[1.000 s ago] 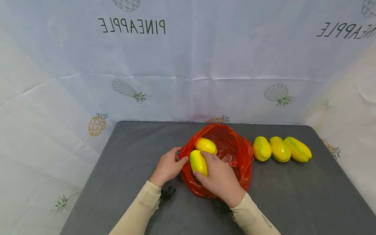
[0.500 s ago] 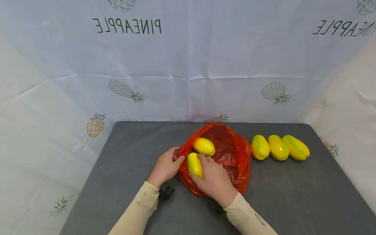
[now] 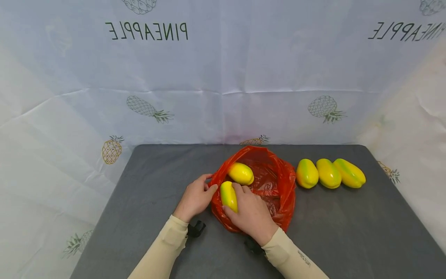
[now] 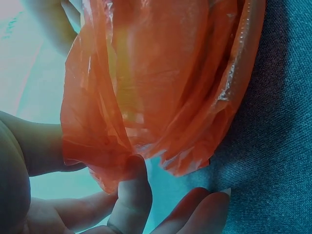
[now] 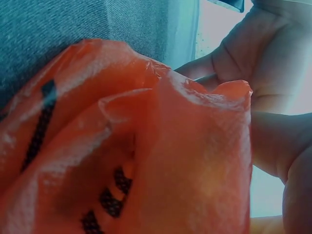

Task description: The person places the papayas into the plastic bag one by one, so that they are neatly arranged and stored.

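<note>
Right hand (image 3: 252, 214) grips yellow fruit (image 3: 229, 197) in red bag (image 3: 287, 186)

Thumb and fingers curl round the yellow fruit, streaked green, at the near left of the bag's open mouth. The left hand (image 3: 195, 197) pinches the bag's left rim between thumb and finger. A second fruit (image 3: 241, 173) lies inside, just beyond the gripped one. Three more fruits (image 3: 328, 173) sit in a close row on the dark grey table (image 3: 156, 174), right of the bag; pineapple-print cloth (image 3: 209, 69) hangs at the far side
</note>
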`<state>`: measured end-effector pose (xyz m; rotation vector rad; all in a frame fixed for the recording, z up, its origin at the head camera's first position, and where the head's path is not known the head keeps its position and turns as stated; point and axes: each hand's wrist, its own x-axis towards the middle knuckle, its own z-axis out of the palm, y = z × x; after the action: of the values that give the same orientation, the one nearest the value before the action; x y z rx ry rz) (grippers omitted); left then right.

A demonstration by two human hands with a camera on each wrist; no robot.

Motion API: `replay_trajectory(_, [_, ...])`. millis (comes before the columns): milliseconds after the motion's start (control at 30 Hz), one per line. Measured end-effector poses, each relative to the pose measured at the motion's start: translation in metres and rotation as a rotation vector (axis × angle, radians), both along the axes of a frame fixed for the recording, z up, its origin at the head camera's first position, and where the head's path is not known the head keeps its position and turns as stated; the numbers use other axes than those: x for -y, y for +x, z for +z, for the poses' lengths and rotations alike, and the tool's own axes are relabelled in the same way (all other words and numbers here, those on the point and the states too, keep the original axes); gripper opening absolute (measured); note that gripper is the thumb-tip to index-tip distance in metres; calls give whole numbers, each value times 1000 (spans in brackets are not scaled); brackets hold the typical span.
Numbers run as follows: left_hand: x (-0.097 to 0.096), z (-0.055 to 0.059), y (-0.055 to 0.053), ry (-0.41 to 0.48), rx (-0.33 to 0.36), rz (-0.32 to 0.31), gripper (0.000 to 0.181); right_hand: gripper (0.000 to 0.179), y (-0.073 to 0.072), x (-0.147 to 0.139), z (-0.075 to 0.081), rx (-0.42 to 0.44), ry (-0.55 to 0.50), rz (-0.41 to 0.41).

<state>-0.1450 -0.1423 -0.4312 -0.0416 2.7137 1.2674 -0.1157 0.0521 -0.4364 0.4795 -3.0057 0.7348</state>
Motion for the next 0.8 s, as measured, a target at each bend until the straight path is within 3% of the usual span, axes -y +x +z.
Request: replay_trajectory(800, [0, -3, 1, -2, 5, 2, 53, 75, 1, -2, -3, -45, 41, 8])
